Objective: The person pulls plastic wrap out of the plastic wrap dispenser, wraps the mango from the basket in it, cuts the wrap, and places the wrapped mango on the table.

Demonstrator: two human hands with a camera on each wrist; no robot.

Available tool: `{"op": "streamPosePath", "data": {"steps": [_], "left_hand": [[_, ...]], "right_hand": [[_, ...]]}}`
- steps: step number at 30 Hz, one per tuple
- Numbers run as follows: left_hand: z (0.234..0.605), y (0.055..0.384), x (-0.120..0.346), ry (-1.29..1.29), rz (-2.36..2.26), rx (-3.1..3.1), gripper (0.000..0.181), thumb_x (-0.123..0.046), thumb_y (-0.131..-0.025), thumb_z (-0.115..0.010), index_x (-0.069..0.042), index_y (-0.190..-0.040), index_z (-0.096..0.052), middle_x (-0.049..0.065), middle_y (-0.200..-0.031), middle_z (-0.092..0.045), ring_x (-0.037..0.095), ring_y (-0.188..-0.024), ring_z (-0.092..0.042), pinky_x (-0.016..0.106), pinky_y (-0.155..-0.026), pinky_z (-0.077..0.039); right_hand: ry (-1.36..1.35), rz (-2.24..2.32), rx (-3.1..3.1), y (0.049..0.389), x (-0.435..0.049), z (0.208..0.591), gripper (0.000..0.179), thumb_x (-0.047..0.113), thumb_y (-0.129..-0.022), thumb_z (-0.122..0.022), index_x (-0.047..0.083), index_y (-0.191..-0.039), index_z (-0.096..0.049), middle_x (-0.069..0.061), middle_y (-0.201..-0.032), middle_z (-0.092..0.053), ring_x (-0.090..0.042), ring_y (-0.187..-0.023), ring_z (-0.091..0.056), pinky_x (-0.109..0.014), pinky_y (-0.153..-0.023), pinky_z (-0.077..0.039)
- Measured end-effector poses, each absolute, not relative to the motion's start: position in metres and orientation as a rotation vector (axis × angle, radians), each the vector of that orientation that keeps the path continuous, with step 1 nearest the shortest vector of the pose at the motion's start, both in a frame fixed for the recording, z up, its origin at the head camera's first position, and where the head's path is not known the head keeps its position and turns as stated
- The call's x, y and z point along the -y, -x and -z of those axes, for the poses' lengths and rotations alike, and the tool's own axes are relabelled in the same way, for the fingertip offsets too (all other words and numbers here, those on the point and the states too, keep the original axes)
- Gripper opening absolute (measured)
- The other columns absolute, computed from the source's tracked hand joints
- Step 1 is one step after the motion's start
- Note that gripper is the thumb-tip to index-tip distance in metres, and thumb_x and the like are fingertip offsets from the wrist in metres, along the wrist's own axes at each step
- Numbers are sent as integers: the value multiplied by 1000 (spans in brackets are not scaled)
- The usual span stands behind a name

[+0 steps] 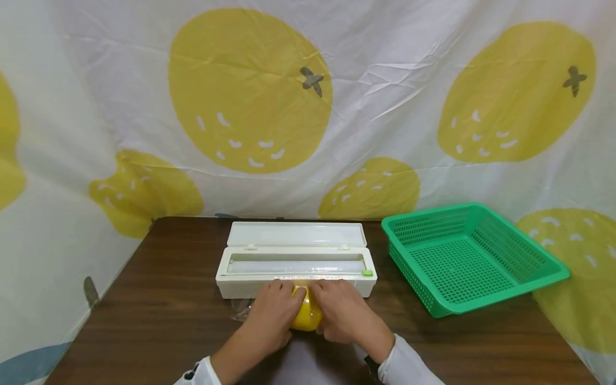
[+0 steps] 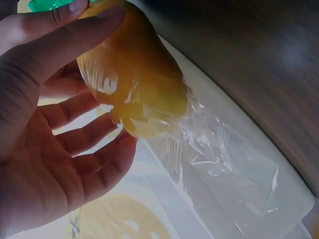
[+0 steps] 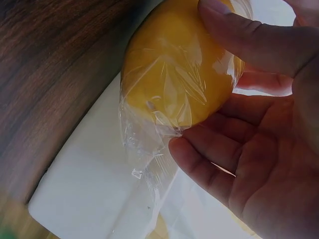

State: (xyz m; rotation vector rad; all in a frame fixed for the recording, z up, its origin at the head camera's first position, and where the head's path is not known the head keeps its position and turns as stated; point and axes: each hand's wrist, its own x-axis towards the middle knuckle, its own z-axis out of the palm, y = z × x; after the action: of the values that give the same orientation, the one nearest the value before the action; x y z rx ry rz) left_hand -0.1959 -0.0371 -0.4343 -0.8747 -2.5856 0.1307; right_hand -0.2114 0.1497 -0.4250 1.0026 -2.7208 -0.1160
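Note:
A smooth yellow fruit (image 1: 307,316), rounded like a mango, is held between both hands in front of the white cling film dispenser (image 1: 293,290). My left hand (image 1: 275,313) grips its left side, thumb on top and fingers curled beneath. On the opposite side my right hand (image 1: 343,313) holds it the same way. Clear cling film (image 3: 149,144) covers part of the fruit and trails in creases from its far end over the dispenser's front, as both wrist views show. The fruit's underside is hidden in the head view.
The dispenser's lid (image 1: 295,234) stands open at the back, showing the film roll (image 1: 295,267) and a green slide cutter (image 1: 367,272). To the right sits a green plastic basket (image 1: 433,305). A lemon-print cloth (image 1: 375,107) hangs behind the dark wooden table (image 1: 159,299).

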Motion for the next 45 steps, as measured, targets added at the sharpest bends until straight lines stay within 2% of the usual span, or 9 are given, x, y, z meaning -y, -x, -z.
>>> {"op": "streamPosePath", "data": {"steps": [7,10,14,17,23,31,38,42,45], "left_hand": [[435,193,35,841,-111,2658,81,-34,-50,-96,-10,-120,-63,9,-106,-65,26,-95,-57,41,-78,-49],[437,190,30,793,-154,2662,79,-32,-51,-95,-10,-119,-63,10,-105,-65,27,-96,-54,41,-76,-48],[441,189,25,731,-151,2606,64,-23,-52,-93,-10,-107,-63,9,-96,-64,26,-90,-53,40,-72,-45],[445,189,22,696,-137,2554,51,-17,-58,-90,-11,-100,-62,7,-90,-63,25,-86,-52,38,-69,-44],[449,191,21,691,-174,2474,36,-14,-68,-84,-12,-96,-61,5,-86,-61,23,-82,-52,34,-67,-43],[445,201,28,769,-103,2505,58,-22,-50,-93,-11,-99,-65,7,-89,-52,22,-75,-52,33,-65,-45],[437,205,40,855,-12,2538,67,-33,-47,-97,-10,-101,-65,6,-88,-52,21,-72,-53,33,-63,-48],[433,205,43,873,28,2572,70,-34,-49,-97,-9,-106,-65,7,-90,-52,22,-74,-53,35,-66,-50],[431,205,45,875,28,2604,69,-37,-52,-96,-9,-107,-66,6,-89,-52,22,-75,-53,35,-68,-51]], "right_hand": [[-1027,105,2739,213,-151,426,66,36,-64,-90,13,-119,-62,1,-108,-65,-20,-95,-63,-39,-84,-54],[-1042,72,2760,215,-152,426,65,36,-64,-90,13,-118,-62,2,-106,-64,-19,-94,-62,-39,-85,-54],[-1068,36,2787,217,-153,424,61,35,-65,-89,13,-115,-62,3,-100,-63,-19,-90,-61,-38,-83,-53],[-1087,4,2811,218,-154,422,59,34,-65,-89,13,-114,-62,4,-96,-63,-18,-84,-59,-36,-80,-53],[-1138,-90,2843,218,-157,420,60,32,-65,-89,14,-115,-61,5,-94,-64,-17,-83,-61,-35,-81,-54],[-1158,-209,2855,224,-159,420,62,32,-65,-90,18,-117,-61,8,-96,-65,-12,-83,-59,-33,-80,-53],[-1130,-247,2863,218,-158,411,60,35,-71,-87,20,-122,-60,9,-94,-65,-11,-78,-58,-32,-74,-51],[-1088,-120,2792,208,-155,403,60,38,-74,-86,17,-123,-61,5,-98,-70,-15,-80,-64,-37,-77,-54],[-1055,-9,2728,199,-149,400,63,44,-72,-88,15,-122,-64,2,-102,-71,-19,-85,-67,-39,-79,-54]]}}
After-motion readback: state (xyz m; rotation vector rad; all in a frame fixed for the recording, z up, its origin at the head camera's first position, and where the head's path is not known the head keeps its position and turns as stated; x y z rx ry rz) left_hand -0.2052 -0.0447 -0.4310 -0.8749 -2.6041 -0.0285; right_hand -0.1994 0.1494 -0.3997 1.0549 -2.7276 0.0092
